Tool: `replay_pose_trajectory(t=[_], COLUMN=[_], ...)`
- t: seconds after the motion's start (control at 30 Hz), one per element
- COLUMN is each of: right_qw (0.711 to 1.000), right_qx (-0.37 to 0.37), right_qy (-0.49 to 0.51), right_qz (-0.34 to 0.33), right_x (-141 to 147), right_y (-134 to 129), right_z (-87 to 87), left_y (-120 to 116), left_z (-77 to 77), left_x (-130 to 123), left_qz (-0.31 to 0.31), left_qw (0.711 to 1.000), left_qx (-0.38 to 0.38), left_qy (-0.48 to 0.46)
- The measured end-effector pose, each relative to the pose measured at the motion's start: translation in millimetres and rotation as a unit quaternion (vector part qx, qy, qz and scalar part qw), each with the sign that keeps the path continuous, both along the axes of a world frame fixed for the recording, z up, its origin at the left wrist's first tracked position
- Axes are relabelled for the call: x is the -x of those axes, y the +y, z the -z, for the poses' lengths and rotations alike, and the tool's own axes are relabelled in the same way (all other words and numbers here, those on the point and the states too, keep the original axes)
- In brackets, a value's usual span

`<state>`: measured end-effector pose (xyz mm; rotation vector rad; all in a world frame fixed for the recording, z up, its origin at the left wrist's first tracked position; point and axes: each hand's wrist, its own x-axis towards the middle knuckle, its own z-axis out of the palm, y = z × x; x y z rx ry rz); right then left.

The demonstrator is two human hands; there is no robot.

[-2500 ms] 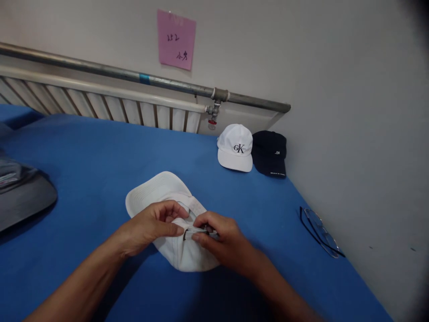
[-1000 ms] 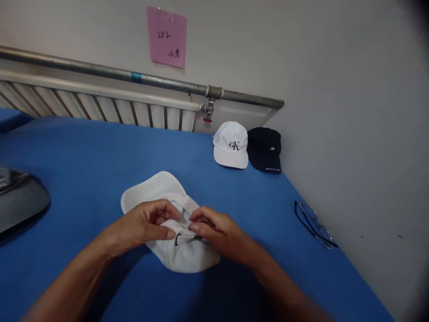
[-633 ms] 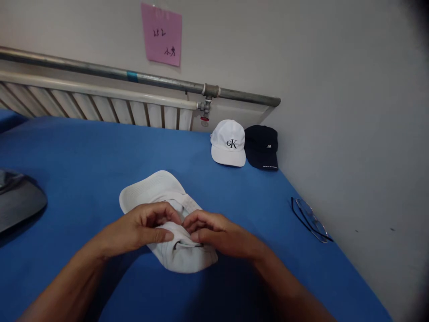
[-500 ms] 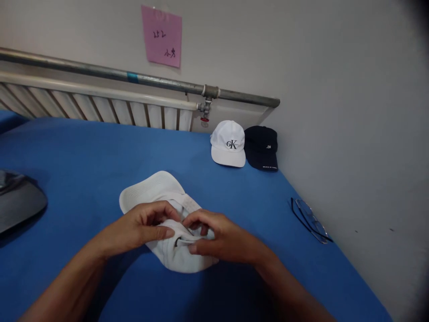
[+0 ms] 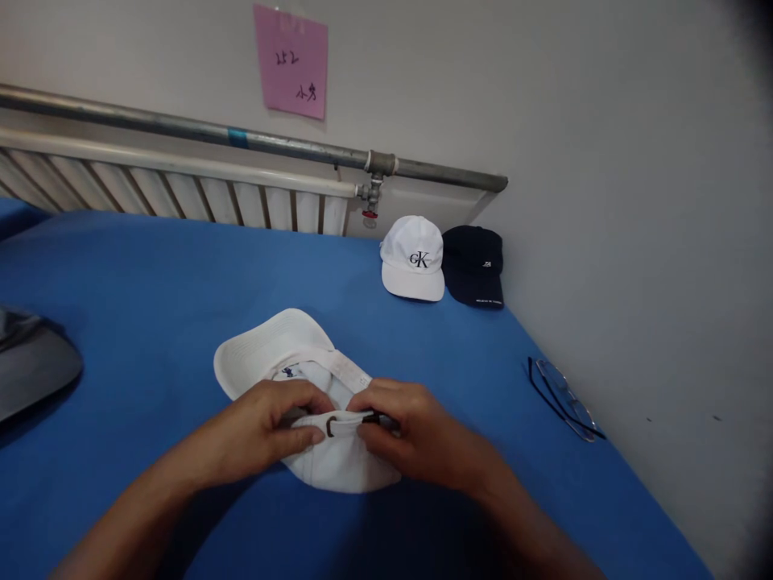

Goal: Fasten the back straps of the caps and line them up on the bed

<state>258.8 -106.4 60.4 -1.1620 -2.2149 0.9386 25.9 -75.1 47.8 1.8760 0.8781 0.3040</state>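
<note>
The off-white baseball cap (image 5: 338, 467) is held near the middle of the blue surface (image 5: 181, 282), its brim pointed to eleven o'clock. Its rear edge is pinched by the left hand (image 5: 278, 423) and, at a dark fastening (image 5: 371, 418) (only partly visible), by the right hand (image 5: 416, 427). From it, a white lettered cap (image 5: 412, 250) is seen at one o'clock, touched by a dark cap (image 5: 474, 266); eyeglasses (image 5: 564, 399) are placed at three, and a grey cap (image 5: 36, 366) at nine.
</note>
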Motion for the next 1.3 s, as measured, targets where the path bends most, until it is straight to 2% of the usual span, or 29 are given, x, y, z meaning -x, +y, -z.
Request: replay_pose_trajectory(t=[0.1,0.27,0.5,0.6,0.73,0.8,0.87,1.0,1.1,1.2,1.3], right_qw=[0.999,0.984,0.980,0.969,0.935,0.921,0.918,0.930,0.930,0.910,0.890], right_qx=[0.037,0.163,0.166,0.205,0.307,0.329,0.330,0.309,0.289,0.277,0.254], right_qy=[0.035,0.071,0.111,0.134,0.179,0.207,0.219,0.200,0.225,0.309,0.378], right_qz=[0.002,0.006,0.018,0.020,-0.017,-0.026,-0.018,-0.019,-0.022,-0.016,-0.008], right_x=[-2.1,-5.3,1.8,0.8,-4.0,-4.4,-2.7,2.7,4.1,1.2,-3.0], right_y=[1.3,6.2,3.9,5.8,10.8,12.0,11.5,4.5,-4.3,-13.1,-23.5], right_z=[-0.4,-0.7,0.9,1.8,3.0,4.8,7.1,10.5,10.6,11.1,13.3], left_y=[-0.2,1.2,-4.9,-1.4,7.7,7.9,2.1,-22.2,-40.1,-54.4,-69.3], left_z=[-0.7,-3.9,-2.1,1.8,3.6,1.5,-1.9,-5.0,-2.0,-0.1,-4.8], left_x=[2.0,6.7,-2.4,0.2,9.0,9.5,5.7,-5.4,-3.6,8.3,20.0], left_qz=[0.002,0.026,0.047,0.068,0.098,0.101,0.087,0.038,-0.001,-0.047,-0.088], left_qw=[0.997,0.985,0.997,0.994,0.983,0.980,0.983,0.993,0.985,0.969,0.952], left_qx=[0.070,0.155,0.055,0.083,0.137,0.150,0.140,0.089,0.126,0.161,0.152], left_qy=[-0.029,-0.068,0.004,-0.026,-0.075,-0.079,-0.074,-0.068,-0.116,-0.183,-0.251])
